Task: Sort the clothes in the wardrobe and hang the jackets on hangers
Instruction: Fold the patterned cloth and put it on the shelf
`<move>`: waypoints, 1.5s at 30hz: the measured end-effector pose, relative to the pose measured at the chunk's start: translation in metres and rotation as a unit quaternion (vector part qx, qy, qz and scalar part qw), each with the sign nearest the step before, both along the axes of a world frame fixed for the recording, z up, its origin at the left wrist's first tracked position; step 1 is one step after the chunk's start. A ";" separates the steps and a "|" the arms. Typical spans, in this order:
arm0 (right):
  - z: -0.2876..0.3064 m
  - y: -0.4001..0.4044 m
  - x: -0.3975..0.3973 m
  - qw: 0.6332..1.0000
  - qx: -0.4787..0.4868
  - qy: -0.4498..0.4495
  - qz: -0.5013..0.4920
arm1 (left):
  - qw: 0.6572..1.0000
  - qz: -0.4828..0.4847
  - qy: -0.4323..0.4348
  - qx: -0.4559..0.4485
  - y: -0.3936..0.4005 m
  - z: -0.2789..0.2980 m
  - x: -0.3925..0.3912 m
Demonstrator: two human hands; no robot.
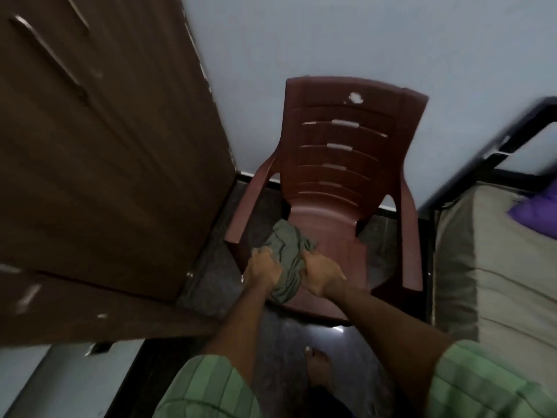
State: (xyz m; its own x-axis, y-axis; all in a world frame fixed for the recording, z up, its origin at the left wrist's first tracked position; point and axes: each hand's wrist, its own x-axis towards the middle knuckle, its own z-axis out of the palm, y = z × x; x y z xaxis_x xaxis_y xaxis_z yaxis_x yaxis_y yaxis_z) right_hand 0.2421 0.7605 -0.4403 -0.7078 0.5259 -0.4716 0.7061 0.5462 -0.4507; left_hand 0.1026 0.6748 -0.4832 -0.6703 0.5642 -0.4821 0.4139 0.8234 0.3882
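Note:
A crumpled grey-green garment (286, 251) lies on the front left of the seat of a brown plastic armchair (340, 137). My left hand (263, 265) grips the garment's left side and my right hand (321, 276) grips its right side, both with fingers curled into the cloth. Part of the cloth hangs down between my wrists over the seat's front edge. The dark wooden wardrobe (99, 140) stands at the left, its doors shut in this view. No hanger is in sight.
The chair backs onto a pale wall. A bed with a beige mattress (494, 267), a purple cloth (536, 214) and a black frame fills the right side. The floor is dark and glossy. My bare foot (319, 369) is below the chair.

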 end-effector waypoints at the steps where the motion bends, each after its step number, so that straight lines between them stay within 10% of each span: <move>1: -0.020 0.009 -0.009 1.000 -0.006 -0.006 0.003 | 1.000 0.008 -0.009 -0.018 0.006 -0.025 -0.004; 15: -0.165 0.049 -0.048 0.998 -0.037 -0.046 0.016 | 0.974 -0.053 0.161 -0.150 0.040 -0.213 -0.029; 22: -0.169 0.049 -0.028 0.997 -0.062 -0.033 -0.040 | 0.985 0.124 0.026 -0.121 0.025 -0.216 -0.001; 32: -0.082 0.007 0.010 0.998 -0.039 -0.032 -0.042 | 0.937 0.204 -0.248 0.139 -0.036 -0.096 0.035; 45: 0.146 -0.206 0.049 0.981 -0.020 0.090 0.173 | 0.965 -0.186 -0.168 -0.072 -0.247 0.220 0.043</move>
